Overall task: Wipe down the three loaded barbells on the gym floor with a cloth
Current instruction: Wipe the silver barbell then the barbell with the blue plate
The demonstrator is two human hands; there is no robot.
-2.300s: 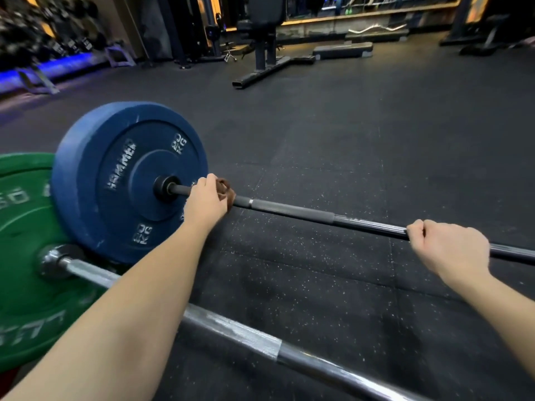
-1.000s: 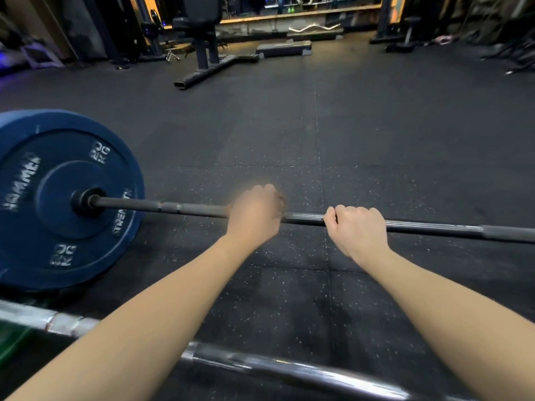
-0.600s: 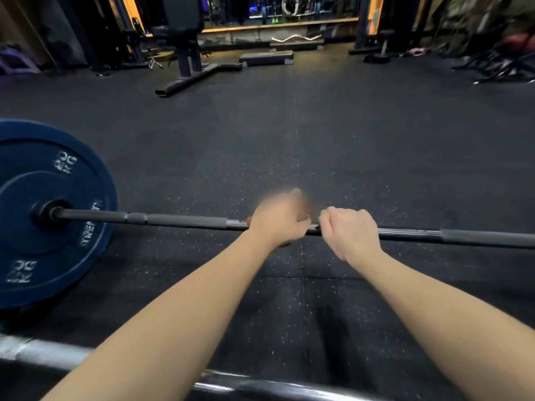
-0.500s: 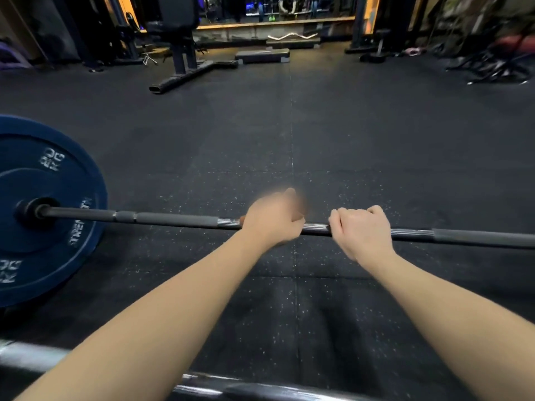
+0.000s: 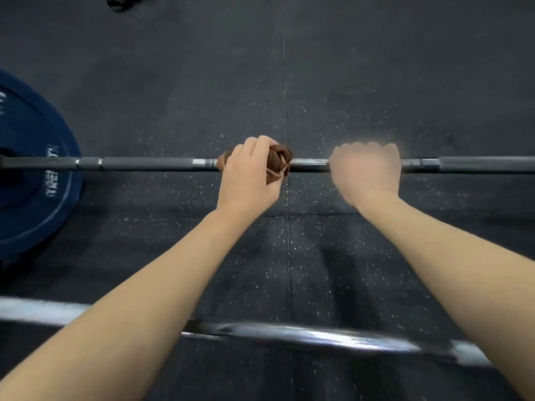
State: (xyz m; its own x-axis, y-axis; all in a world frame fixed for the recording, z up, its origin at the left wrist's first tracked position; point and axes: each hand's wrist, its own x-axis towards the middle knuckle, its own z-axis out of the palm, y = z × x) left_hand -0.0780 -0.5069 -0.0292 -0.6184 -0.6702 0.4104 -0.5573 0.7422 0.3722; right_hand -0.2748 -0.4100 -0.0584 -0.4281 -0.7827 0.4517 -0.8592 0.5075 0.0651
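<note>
Now the view is tipping far more steeply downward than half a second ago, so speckled rubber floor (image 5: pixel 347 82) is filling the frame where distant gym equipment was showing. The left hand (image 5: pixel 249 175) is staying near the middle of the dark barbell (image 5: pixel 144 164), its fingers curling over the bar and squeezing the brown cloth (image 5: pixel 279 162) around it, with a bunch of fabric bulging out on the hand's right. The right hand (image 5: pixel 366 172), blurred, is gripping the bare shaft just beside it, and the gap between them is looking slightly wider. The blue plate (image 5: pixel 34 183) is sitting at the left edge. A shiny second barbell (image 5: pixel 304 337) is lying nearer, beneath both forearms.
</note>
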